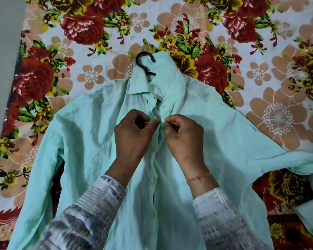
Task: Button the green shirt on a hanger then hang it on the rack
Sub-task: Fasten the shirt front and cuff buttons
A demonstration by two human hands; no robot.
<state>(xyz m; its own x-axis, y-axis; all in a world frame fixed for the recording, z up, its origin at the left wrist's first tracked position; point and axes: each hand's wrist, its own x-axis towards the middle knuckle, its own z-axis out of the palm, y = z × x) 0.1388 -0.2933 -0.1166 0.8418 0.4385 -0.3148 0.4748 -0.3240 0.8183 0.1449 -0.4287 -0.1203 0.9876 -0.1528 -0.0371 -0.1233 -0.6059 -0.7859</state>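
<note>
A pale green shirt (83, 141) lies flat, front up, on a flowered bedsheet, its collar pointing away from me. A black hanger (143, 63) sits inside it, with the hook poking out past the collar. My left hand (134, 134) and my right hand (183, 136) meet at the shirt's front placket just below the collar. Each pinches one edge of the cloth between thumb and fingers. Below my hands several white buttons run down the placket and look fastened. The collar button near the top is undone.
The flowered bedsheet (260, 69) covers the bed on all sides of the shirt. A grey floor strip (0, 51) runs along the left edge. The shirt's right sleeve (296, 168) trails off to the right. No rack is in view.
</note>
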